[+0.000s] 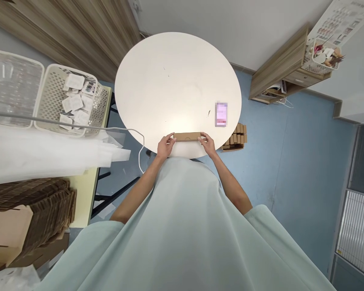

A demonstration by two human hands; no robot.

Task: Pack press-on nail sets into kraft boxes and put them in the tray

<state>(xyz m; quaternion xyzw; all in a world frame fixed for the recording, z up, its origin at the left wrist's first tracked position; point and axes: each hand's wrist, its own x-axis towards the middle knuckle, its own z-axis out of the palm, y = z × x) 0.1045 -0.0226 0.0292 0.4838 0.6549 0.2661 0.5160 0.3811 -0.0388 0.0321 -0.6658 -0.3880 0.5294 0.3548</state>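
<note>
A small brown cardboard box (187, 137), long and narrow, is at the near edge of the round white table (172, 81). My left hand (166, 146) grips its left end between thumb and fingers. At the opposite end, the thumb and fingers of my right hand (207, 144) pinch the box in the same way. A half-round notch shows on the side facing me, and the box looks closed. Whether it rests on the tabletop or is held just above it, I cannot tell. A blurred-out phone-like rectangle (221, 114) lies on the table to the right.
An open carton of several small brown boxes (235, 139) is below the table's right edge. On the left, a side table (84, 198) bears flattened cardboard (51, 210), white sheets (45, 151) and a white basket of packets (53, 81). A white cable (139, 151) hangs between the tables.
</note>
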